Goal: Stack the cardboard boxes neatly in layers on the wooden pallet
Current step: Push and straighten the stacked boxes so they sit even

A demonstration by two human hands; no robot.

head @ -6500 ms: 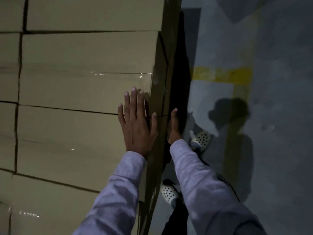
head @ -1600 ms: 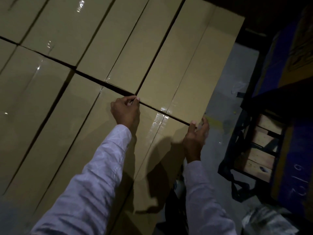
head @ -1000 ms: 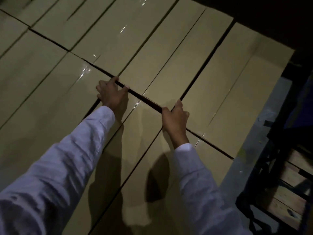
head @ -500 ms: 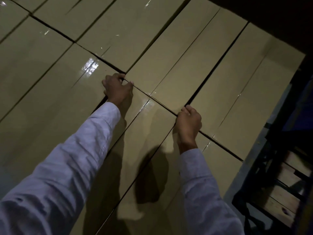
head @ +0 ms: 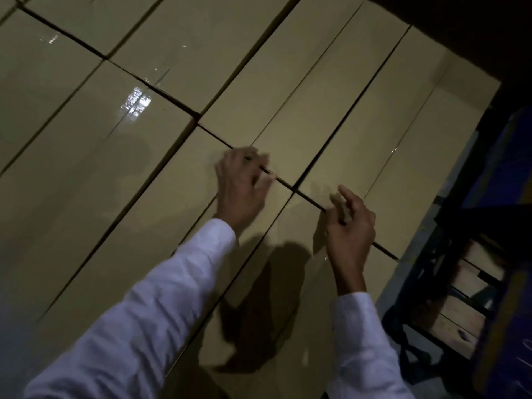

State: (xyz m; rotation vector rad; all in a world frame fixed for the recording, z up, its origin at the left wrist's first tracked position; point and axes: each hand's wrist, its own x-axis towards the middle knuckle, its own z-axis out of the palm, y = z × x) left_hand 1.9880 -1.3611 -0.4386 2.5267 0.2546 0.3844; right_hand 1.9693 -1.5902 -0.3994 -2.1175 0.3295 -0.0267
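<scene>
Dim warehouse light covers a tight layer of cardboard boxes (head: 331, 110). Left hand (head: 244, 188) hooks curled fingers into the seam between rows; right hand (head: 349, 223) sits half-curled there, grip unclear. Layer seems nearly complete, needing squaring.

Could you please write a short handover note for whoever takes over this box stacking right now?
Left hand: fingers hooked into the seam at the far edge of a near-row box.
Right hand: curled at the same seam on the neighbouring box; blur hides the grip.
Done: the top layer of cardboard boxes lies flat in rows.
Left: close the dark gap between rows.
The pallet beneath is out of sight.
</scene>
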